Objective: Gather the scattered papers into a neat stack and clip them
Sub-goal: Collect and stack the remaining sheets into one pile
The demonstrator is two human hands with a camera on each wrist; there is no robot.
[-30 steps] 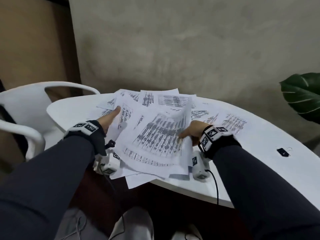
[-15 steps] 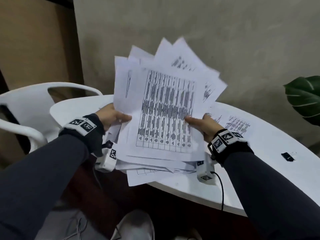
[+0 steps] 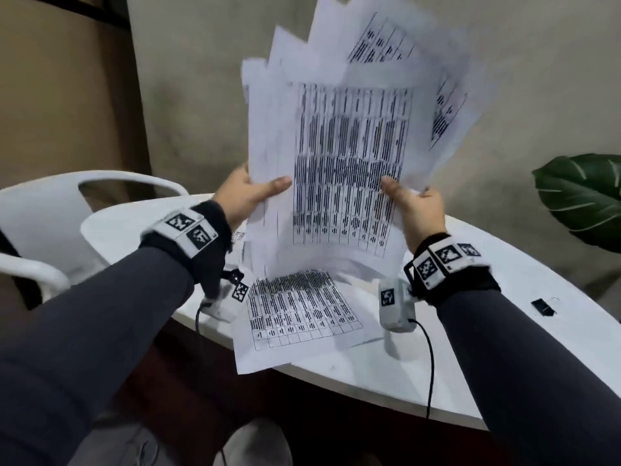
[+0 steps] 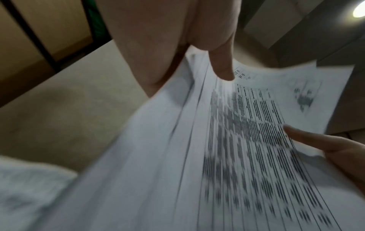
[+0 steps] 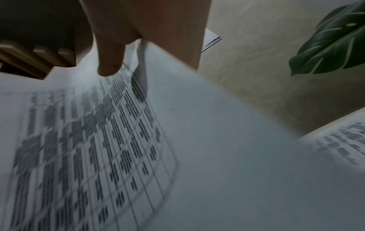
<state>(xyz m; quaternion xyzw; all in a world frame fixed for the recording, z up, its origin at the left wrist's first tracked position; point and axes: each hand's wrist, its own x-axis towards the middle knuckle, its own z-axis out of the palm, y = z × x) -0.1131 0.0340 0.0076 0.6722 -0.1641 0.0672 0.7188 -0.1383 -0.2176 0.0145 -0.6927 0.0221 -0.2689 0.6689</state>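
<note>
Both hands are up off the bench (image 3: 470, 375), holding a fanned bundle of papers (image 3: 349, 163) upright above it. The left hand (image 3: 247, 193) pinches the bundle's left edge, thumb across the printed face; the right hand (image 3: 415, 205) pinches the right edge the same way. The sheets are gathered but far from neat: corners splay out at the top and right. One loose sheet (image 3: 299, 317) lies on the bench directly below the bundle, overhanging the bench's near edge. The binder clip (image 3: 542, 307) sits on the bench, well to the right of the bundle, untouched. By my read, squaring, picking up that stray and clipping all remain. There is open bench beneath the bundle for tapping edges; the leaf (image 3: 581, 196) stands beyond the bench's right end.
</note>
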